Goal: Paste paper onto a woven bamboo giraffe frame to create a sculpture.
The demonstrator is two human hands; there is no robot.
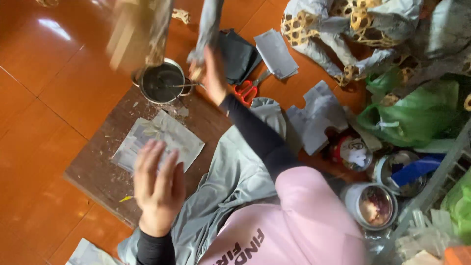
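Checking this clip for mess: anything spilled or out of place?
Yes. Pale scraps and crumbs lie scattered over the brown board, beside the metal pot and around the grey paper sheets.

left grip (158,180) rests flat on grey paper sheet (159,142) atop brown wooden board (98,172); right grip (212,73) lifts a grey paper strip (208,24) beside round metal pot (162,82)

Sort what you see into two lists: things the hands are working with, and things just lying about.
In use:
left hand over the paper sheets on the brown board
right hand lifting a grey strip by the metal pot

Lying about:
red-handled scissors
green plastic bag
open tins
wicker frame
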